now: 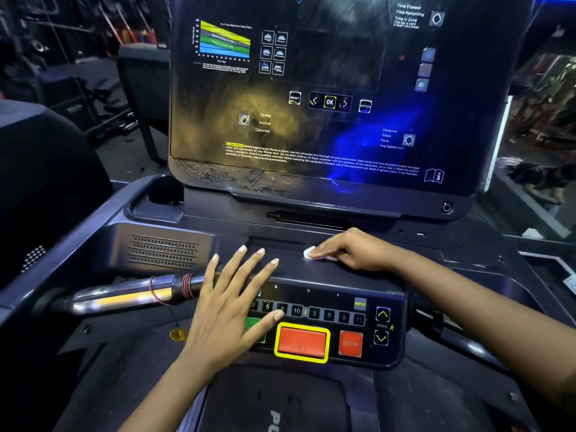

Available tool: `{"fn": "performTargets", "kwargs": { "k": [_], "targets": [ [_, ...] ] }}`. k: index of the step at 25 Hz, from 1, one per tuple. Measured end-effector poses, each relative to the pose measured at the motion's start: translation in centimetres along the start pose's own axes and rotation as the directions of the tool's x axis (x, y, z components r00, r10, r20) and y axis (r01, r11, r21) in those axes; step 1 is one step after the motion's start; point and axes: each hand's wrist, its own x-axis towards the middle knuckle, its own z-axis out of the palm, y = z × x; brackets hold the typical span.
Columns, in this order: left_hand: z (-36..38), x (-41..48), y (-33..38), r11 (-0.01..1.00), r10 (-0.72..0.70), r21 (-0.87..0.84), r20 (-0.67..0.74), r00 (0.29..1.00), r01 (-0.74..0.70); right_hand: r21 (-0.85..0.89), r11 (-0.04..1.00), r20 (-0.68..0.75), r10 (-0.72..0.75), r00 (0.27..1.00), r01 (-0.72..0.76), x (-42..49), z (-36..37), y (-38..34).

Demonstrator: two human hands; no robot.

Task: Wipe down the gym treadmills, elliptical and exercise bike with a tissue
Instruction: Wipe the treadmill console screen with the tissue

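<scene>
The right hand [346, 249] presses a small tissue [308, 253] flat on the treadmill [343, 269] ledge above the buttons; the left hand [232, 300] rests open, fingers spread, beside it. The display panel [218, 174] looks smeared, so much wiping seems left

The treadmill console [311, 269] is a dark, gently sloped deck below a large upright display panel [324, 88]. A small white tissue [308, 253] lies pressed on the flat ledge under the right hand [346, 249], while the left hand [230, 310] rests spread and flat over the left part of the button strip [314, 313], beside the red pad [301, 342].
</scene>
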Motion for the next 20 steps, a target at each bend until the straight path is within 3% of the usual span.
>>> {"fn": "performTargets", "kwargs": {
  "k": [7,12,14,16,20],
  "targets": [
    [0.0,0.0,-0.1,0.999,0.021,-0.023,-0.014,1.000,-0.022,-0.226,0.944,-0.003,0.245,0.969,-0.239,-6.3,-2.2,-3.6],
    [0.1,0.1,-0.3,0.999,0.035,-0.032,-0.023,0.999,-0.036,-0.066,0.967,-0.166,0.232,0.959,-0.245,-7.6,-1.1,-8.4],
    [0.2,0.0,-0.4,0.998,0.046,-0.046,-0.013,0.999,-0.047,0.057,0.956,-0.354,0.290,0.889,-0.289,-8.5,0.3,-9.6],
    [0.2,0.1,-0.7,0.995,0.060,-0.076,-0.011,0.998,-0.061,0.147,0.932,-0.525,0.356,0.773,-0.330,-9.8,2.2,-11.4],
    [-0.1,-0.8,-1.1,0.965,0.140,-0.216,-0.042,0.989,-0.146,0.172,0.905,-0.675,0.396,0.623,-0.389,-12.7,7.0,-16.1]
  ]
}}
